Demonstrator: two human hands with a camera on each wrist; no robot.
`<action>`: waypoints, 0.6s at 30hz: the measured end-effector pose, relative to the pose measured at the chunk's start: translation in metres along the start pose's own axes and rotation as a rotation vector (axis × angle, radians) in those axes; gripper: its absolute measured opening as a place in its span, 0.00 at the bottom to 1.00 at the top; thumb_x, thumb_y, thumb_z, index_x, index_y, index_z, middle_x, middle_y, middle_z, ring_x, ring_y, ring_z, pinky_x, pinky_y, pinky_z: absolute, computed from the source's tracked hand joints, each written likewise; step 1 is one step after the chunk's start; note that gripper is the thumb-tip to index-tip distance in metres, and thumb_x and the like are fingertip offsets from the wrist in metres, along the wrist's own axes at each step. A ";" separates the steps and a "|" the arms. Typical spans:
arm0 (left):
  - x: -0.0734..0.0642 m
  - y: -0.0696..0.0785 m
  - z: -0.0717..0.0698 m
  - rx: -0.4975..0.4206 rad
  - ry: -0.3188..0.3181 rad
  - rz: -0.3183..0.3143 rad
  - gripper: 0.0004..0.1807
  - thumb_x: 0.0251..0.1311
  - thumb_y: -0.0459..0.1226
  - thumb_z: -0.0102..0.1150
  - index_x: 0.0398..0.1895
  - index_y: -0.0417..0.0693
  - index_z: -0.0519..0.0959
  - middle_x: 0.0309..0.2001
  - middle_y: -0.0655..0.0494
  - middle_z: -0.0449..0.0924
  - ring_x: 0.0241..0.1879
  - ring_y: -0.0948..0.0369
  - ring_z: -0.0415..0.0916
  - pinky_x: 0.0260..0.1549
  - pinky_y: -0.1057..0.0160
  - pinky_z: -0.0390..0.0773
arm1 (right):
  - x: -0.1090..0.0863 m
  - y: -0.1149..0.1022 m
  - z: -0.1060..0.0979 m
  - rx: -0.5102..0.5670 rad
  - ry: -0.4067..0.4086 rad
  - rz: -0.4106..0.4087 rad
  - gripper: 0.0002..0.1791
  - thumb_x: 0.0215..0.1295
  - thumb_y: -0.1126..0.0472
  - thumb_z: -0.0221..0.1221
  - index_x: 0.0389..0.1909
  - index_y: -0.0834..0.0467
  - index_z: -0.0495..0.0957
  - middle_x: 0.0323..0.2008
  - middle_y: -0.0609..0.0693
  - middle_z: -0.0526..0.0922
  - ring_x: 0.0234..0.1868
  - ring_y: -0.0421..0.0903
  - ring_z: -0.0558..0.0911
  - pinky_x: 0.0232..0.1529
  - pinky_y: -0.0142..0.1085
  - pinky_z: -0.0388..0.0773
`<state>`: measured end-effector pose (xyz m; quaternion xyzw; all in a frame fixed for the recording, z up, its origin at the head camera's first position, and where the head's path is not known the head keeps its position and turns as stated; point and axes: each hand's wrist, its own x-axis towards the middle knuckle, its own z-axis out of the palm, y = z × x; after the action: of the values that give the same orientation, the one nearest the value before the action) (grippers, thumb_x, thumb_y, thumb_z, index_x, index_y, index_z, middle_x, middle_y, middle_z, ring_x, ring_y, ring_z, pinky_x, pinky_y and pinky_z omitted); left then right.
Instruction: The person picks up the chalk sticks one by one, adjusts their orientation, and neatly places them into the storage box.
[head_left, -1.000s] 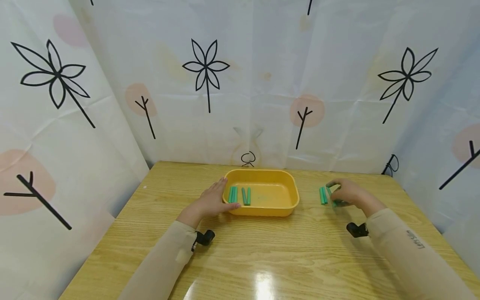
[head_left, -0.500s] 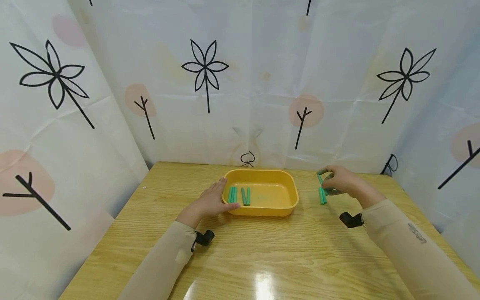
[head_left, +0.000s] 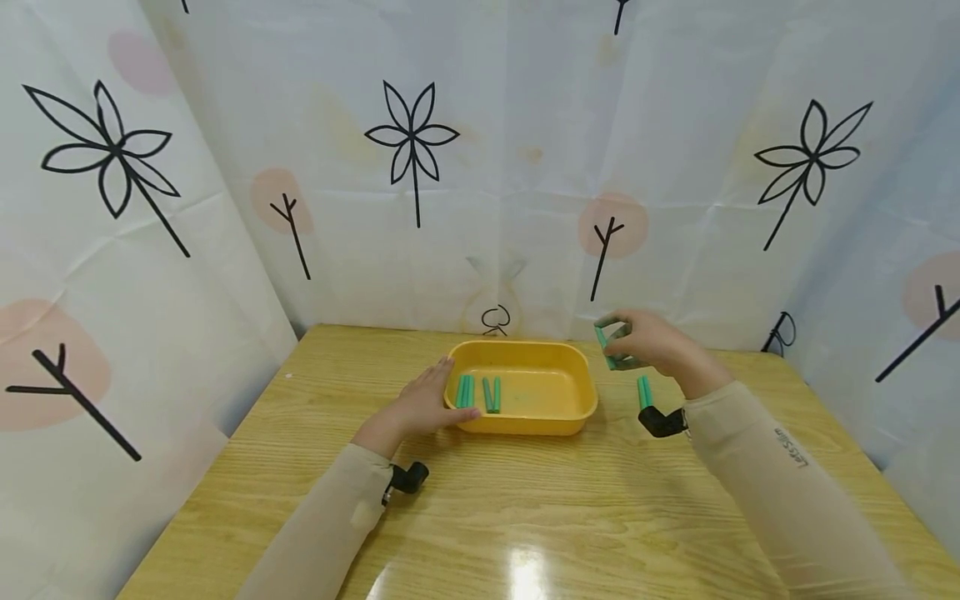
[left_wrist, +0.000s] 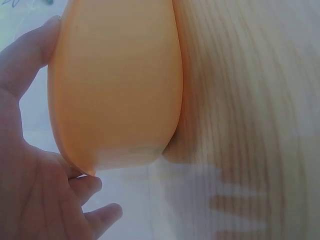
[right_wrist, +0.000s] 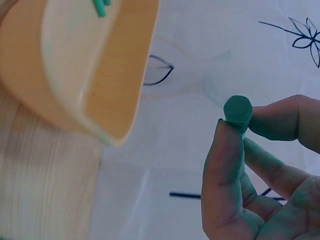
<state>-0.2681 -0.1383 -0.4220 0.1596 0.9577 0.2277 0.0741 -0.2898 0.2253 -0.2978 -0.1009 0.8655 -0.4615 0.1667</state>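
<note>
A yellow plastic basin [head_left: 536, 425] stands on the table. My left hand [head_left: 420, 404] holds its left end, thumb over the near rim and fingers along the side. Several green chalk sticks [head_left: 466, 392] lie in the basin's left part. To the right of the basin and above the table, my right hand [head_left: 652, 343] pinches one green chalk stick [head_left: 604, 343] between thumb and fingers. The right wrist view shows that chalk stick [right_wrist: 237, 111] end-on, with green smears on the fingers. More green chalk sticks [head_left: 645, 390] lie on the table below the right hand, partly hidden by the wrist camera.
The wooden table [head_left: 480, 508] reaches back to a white patterned curtain [head_left: 495, 208], which also closes off both sides. A black wrist camera [head_left: 662, 422] hangs under the right wrist, another wrist camera [head_left: 410, 477] under the left.
My right hand has lifted a chalk stick off the table and moved left and up, toward the basin. My left hand and the basin have stayed in place.
</note>
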 end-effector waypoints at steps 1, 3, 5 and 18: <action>0.000 0.000 0.000 -0.003 0.004 0.001 0.63 0.57 0.71 0.55 0.82 0.45 0.39 0.81 0.47 0.36 0.78 0.44 0.38 0.72 0.38 0.45 | 0.001 -0.003 0.003 0.005 0.001 -0.003 0.33 0.68 0.69 0.58 0.72 0.68 0.59 0.41 0.60 0.75 0.35 0.50 0.81 0.44 0.43 0.83; 0.000 0.000 0.001 -0.006 0.009 0.002 0.63 0.57 0.71 0.55 0.82 0.45 0.39 0.81 0.47 0.36 0.78 0.44 0.38 0.72 0.38 0.45 | 0.005 -0.008 0.008 0.021 0.000 -0.010 0.33 0.68 0.69 0.58 0.72 0.67 0.60 0.42 0.61 0.75 0.35 0.51 0.81 0.45 0.43 0.83; 0.000 -0.001 0.001 -0.006 0.008 0.002 0.63 0.57 0.71 0.55 0.82 0.45 0.39 0.81 0.47 0.36 0.78 0.44 0.38 0.72 0.38 0.45 | 0.009 -0.013 0.013 0.041 -0.008 -0.016 0.33 0.68 0.69 0.59 0.72 0.66 0.60 0.42 0.60 0.75 0.35 0.50 0.81 0.46 0.44 0.83; 0.000 -0.001 -0.001 -0.021 0.006 0.004 0.64 0.56 0.71 0.56 0.81 0.44 0.39 0.81 0.46 0.37 0.78 0.44 0.38 0.72 0.38 0.45 | 0.039 -0.032 0.050 0.188 -0.039 -0.017 0.33 0.68 0.71 0.58 0.73 0.63 0.62 0.45 0.61 0.74 0.36 0.49 0.82 0.58 0.55 0.76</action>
<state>-0.2689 -0.1395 -0.4219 0.1602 0.9551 0.2385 0.0726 -0.3062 0.1565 -0.3048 -0.1011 0.8140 -0.5401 0.1884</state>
